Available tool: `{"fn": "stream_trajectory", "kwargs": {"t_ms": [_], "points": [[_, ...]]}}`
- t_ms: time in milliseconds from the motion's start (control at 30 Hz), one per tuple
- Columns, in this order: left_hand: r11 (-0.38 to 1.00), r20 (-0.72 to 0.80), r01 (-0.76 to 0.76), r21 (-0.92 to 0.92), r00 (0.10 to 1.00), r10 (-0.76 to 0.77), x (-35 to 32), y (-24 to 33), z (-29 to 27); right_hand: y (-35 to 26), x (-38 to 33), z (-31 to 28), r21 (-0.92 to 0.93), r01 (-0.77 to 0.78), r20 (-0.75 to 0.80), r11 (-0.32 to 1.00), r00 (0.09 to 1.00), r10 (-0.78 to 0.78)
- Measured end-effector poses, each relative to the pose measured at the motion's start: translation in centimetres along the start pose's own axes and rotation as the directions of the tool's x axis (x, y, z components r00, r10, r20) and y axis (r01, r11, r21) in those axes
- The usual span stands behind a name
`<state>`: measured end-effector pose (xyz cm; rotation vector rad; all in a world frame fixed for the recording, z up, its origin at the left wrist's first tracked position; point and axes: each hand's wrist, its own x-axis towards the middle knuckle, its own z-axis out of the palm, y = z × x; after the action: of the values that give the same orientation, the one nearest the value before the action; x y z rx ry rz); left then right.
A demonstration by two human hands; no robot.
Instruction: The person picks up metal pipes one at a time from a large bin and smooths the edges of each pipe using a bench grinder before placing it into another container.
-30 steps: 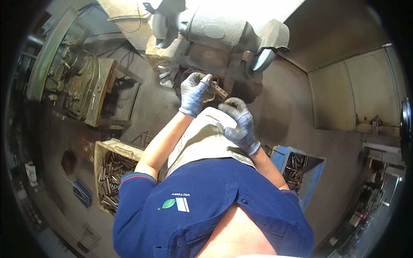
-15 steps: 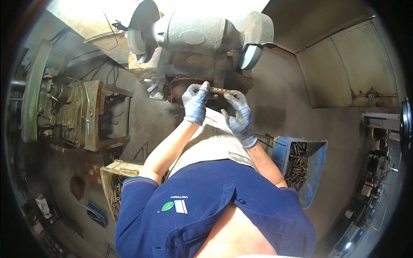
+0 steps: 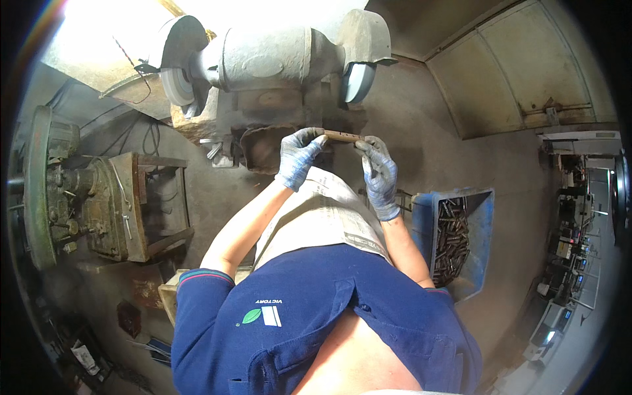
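Gripping a drilled brown piece (image 3: 342,136) by its left end in left hand (image 3: 299,157), fingers closed on it. Meeting its right end with fingertips of right hand (image 3: 380,174); can't tell if pinching or just steadying. Holding it roughly crosswise, row of holes showing, in front of the grinder (image 3: 266,59). Apart from both left wheel (image 3: 176,85) and right wheel (image 3: 359,82). Can't tell if spinning.

On progress: would call it mid-handling on this one. Already in hand, not set down anywhere. Can't judge whether worked or raw, surface too small to read.

Seeing a big heap of similar-looking metal pieces (image 3: 451,240) in the blue bin (image 3: 479,230) at right, so probably one of many. Can't say if finished or waiting. Seeing only a corner of the cream bin (image 3: 168,296) at lower left, mostly behind the sleeve (image 3: 205,293); can't make out contents. Can't give a done/left count from this.
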<state>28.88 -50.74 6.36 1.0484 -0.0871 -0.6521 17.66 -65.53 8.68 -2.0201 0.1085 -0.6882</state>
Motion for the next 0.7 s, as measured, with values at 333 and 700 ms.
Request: {"fn": "stream_trajectory", "kwargs": {"t_ms": [333,700], "points": [[0.976,-0.069,-0.001,0.219,0.997,0.017,4.6,-1.6,2.0,4.1,1.4,-1.2,0.157,-0.083,-0.043,0.984,0.995,0.091],[0.998,-0.166,0.057,-0.031,0.984,-0.061,8.6,-4.8,3.6,9.3,4.7,-1.9,-0.120,0.103,-0.031,0.987,0.994,-0.107]]}}
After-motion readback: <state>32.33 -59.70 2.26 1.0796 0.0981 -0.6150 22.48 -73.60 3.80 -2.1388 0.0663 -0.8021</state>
